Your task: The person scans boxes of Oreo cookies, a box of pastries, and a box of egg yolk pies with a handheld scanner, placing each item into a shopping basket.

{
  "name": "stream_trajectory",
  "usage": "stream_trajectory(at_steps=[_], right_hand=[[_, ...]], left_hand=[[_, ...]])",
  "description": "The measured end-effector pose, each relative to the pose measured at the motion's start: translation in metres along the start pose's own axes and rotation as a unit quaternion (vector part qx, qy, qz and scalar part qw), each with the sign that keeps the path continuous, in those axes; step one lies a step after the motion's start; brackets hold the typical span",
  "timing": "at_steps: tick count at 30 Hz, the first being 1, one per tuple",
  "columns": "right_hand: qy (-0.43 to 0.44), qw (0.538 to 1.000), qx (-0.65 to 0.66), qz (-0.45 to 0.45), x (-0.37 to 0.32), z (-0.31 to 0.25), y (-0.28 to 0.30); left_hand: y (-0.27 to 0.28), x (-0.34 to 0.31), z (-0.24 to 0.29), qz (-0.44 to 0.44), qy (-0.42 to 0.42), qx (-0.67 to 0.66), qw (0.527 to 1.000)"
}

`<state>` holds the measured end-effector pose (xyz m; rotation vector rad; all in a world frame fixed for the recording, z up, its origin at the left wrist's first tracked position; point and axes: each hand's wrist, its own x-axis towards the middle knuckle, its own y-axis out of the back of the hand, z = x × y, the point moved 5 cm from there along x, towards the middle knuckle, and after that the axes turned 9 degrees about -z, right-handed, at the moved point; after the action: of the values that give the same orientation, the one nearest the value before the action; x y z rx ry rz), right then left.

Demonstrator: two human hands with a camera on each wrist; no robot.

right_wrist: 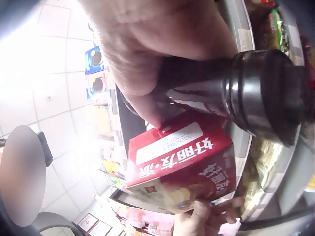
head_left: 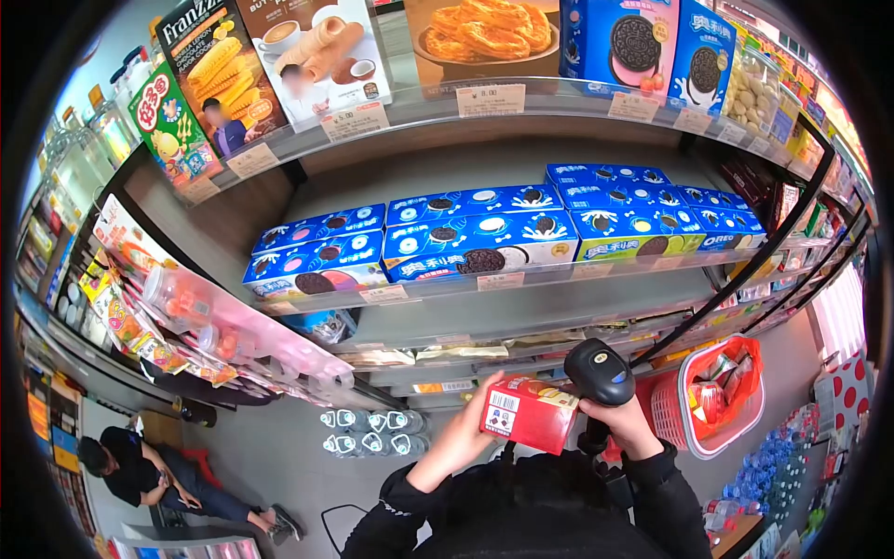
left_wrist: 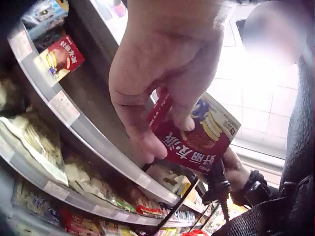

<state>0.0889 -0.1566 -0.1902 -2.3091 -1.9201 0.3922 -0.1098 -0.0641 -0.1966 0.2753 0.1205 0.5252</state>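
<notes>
In the head view my left hand (head_left: 456,443) grips a red snack box (head_left: 533,427) by its left end. A white panel with a barcode (head_left: 503,402) shows on that end. The left wrist view shows the thumb and fingers pinching the box (left_wrist: 189,147), printed with a brown pie and bananas. My right hand (head_left: 629,424) holds a black barcode scanner (head_left: 601,373) by its handle, close beside the box. The right wrist view shows the scanner handle (right_wrist: 192,86) within the curled hand, its thumb tip right at the red box (right_wrist: 182,164).
Blue Oreo boxes (head_left: 480,247) are stacked on the shelf (head_left: 419,296) ahead. To the right stands a pink-and-white basket (head_left: 672,410) with a red bag inside. Water bottles (head_left: 372,431) stand on the floor, and a seated person (head_left: 140,466) is at the lower left.
</notes>
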Motion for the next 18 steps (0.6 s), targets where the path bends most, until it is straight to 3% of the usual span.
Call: stream_trajectory(at_steps=[2, 3, 4, 6, 7, 9, 10, 12, 16, 18], right_hand=[[-0.003, 1.000, -0.015, 0.002, 0.000, 0.001, -0.001], [0.001, 1.000, -0.028, 0.011, 0.000, 0.001, -0.002], [0.005, 0.999, -0.042, 0.019, 0.001, 0.001, -0.002], [0.008, 0.998, -0.048, 0.026, -0.001, 0.001, -0.002], [0.013, 0.998, -0.054, 0.034, -0.001, 0.001, -0.001], [0.016, 0.997, -0.070, 0.032, -0.002, 0.000, -0.003], [0.021, 0.995, -0.087, 0.033, -0.002, -0.002, -0.004], [0.028, 0.995, -0.095, 0.029, -0.003, -0.003, -0.009], [0.014, 0.995, -0.100, 0.007, -0.002, -0.001, -0.007], [0.006, 0.996, -0.093, -0.013, 0.002, 0.006, -0.005]], left_hand=[[-0.007, 0.005, -0.005, -0.002, -0.023, -0.154, 0.988], [-0.007, 0.008, 0.000, -0.002, -0.076, -0.093, 0.993], [-0.005, 0.008, 0.000, -0.001, -0.075, -0.093, 0.993], [-0.010, 0.007, 0.003, -0.069, -0.089, -0.306, 0.945], [-0.011, 0.006, 0.003, -0.066, -0.089, -0.307, 0.945], [-0.018, 0.004, -0.001, -0.098, -0.066, -0.609, 0.784], [-0.021, 0.006, -0.003, -0.096, -0.067, -0.608, 0.785], [-0.022, 0.011, -0.022, 0.027, 0.005, -0.578, 0.815], [-0.017, 0.008, -0.030, 0.038, 0.024, -0.622, 0.782], [-0.014, 0.004, -0.024, 0.003, -0.019, -0.552, 0.833]])
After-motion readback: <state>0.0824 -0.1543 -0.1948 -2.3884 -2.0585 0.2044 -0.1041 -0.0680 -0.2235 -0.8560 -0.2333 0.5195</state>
